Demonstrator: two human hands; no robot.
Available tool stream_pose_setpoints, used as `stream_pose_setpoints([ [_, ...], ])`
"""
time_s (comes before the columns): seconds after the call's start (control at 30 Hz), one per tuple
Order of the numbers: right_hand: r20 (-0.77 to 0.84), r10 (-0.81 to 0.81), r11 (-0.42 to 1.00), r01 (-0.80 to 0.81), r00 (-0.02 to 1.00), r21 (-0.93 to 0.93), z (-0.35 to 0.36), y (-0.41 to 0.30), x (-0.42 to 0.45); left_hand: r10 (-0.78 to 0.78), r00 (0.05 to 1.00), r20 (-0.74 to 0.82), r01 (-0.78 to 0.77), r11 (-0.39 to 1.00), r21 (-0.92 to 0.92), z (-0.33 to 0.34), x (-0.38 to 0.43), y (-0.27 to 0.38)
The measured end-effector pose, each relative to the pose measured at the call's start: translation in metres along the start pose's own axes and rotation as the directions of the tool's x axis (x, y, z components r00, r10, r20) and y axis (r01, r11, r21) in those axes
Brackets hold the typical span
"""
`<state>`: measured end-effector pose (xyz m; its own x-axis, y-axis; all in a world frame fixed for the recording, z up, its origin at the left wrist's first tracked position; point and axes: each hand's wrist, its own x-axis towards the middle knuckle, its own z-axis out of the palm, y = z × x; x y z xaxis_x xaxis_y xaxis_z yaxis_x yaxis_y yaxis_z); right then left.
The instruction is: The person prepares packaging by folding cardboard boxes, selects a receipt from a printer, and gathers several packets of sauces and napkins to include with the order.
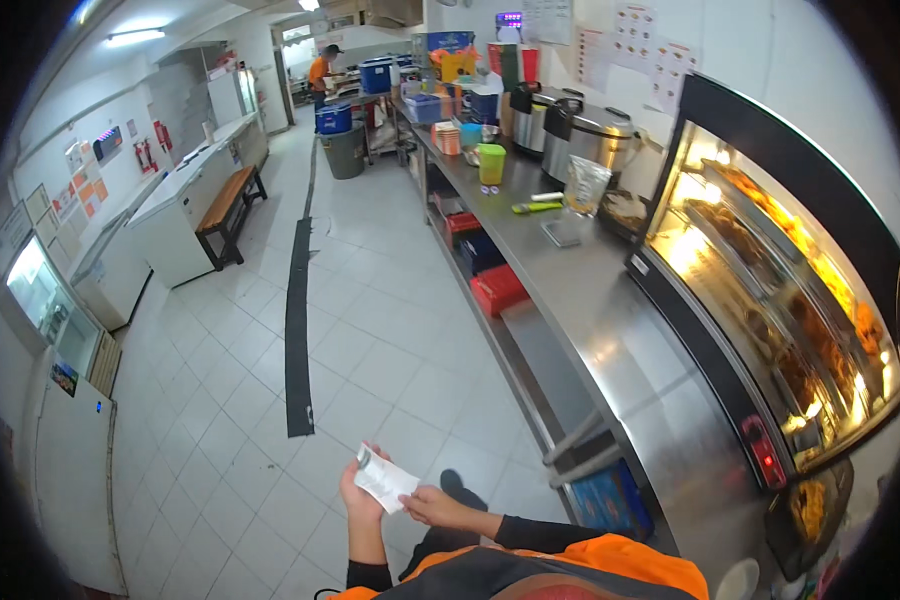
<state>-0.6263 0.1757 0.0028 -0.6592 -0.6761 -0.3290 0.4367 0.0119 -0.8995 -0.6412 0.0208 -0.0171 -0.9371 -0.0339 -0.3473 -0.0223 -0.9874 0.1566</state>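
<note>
A small white paper slip (387, 478), apparently printed, is stretched between my two hands in front of my body. My left hand (361, 491) supports its left end from beneath, fingers behind the paper. At the slip's lower right corner, my right hand (436, 506) pinches the edge between thumb and fingers. Both hands are above the tiled floor (360, 367), left of the stainless steel counter (540, 259). The writing on the slip is too small to make out.
A lit glass food warmer (780, 300) stands on the counter at right. Beyond it are a foil pouch (587, 186), a green container (491, 165) and steel urns (586, 142). A wooden bench (229, 199) and chest freezers line the left. Another person (319, 75) stands far back.
</note>
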Motion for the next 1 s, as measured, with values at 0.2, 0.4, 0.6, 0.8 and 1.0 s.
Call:
stream_pose_setpoints([
  [0.2, -0.061, 0.115, 0.993, -0.114, 0.991, 0.017, -0.126, -0.074, 0.134, 0.013, 0.995, -0.096, 0.010, 0.974, 0.228, 0.052, 0.184, 0.006],
  [0.4, -0.197, -0.041, 0.999, 0.042, 0.980, 0.000, -0.259, -0.205, 0.236, -0.135, 0.975, 0.178, 0.098, 0.974, 0.202, 0.169, 0.393, -0.013],
  [0.6, -0.150, 0.019, 0.803, 0.075, 0.989, 0.591, -0.384, -0.253, 0.331, -0.390, 0.868, 0.306, 0.280, 0.895, 0.349, 0.275, 0.529, -0.048],
  [0.8, 0.002, -0.019, 0.967, 0.018, 1.000, 0.252, -0.477, -0.351, 0.482, -0.055, 0.994, 0.090, 0.035, 0.977, 0.210, 0.326, 0.690, -0.001],
  [1.0, 0.316, -0.116, 0.913, 0.226, 0.942, -0.340, -0.531, -0.435, 0.685, 0.316, 0.947, -0.053, -0.299, 0.931, 0.211, 0.357, 0.840, 0.094],
])
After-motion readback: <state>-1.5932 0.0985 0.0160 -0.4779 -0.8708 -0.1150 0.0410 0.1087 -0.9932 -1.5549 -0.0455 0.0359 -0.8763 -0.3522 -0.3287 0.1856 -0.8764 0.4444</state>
